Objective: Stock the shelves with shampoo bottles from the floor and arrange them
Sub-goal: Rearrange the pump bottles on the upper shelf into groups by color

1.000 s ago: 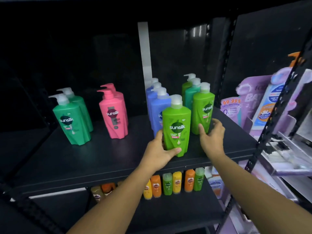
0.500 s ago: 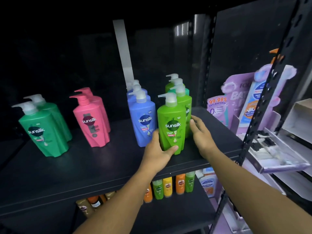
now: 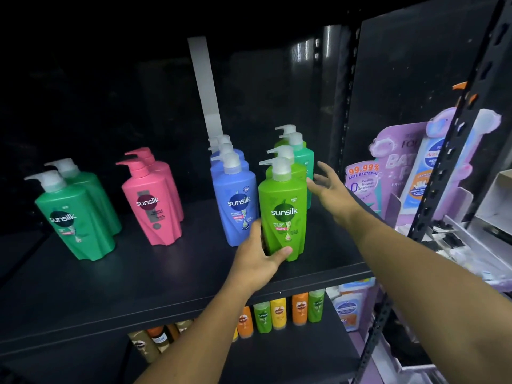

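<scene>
The right hand has come off the lime-green bottle it flanked half a second ago and now reaches deeper along the green row.

Its fingers are spread apart, holding nothing, just beside the rear bottles; the left hand is curled round the front bottle's base, thumb across the lower face; that bottle stands upright near the front edge of the shelf, label forward, close beside the blue row; to do this well, I judge, steady the front bottle with the left while the right squares the rear ones behind it; push low on the bodies, not the pumps, since tall bottles tip; keep labels facing out.
</scene>
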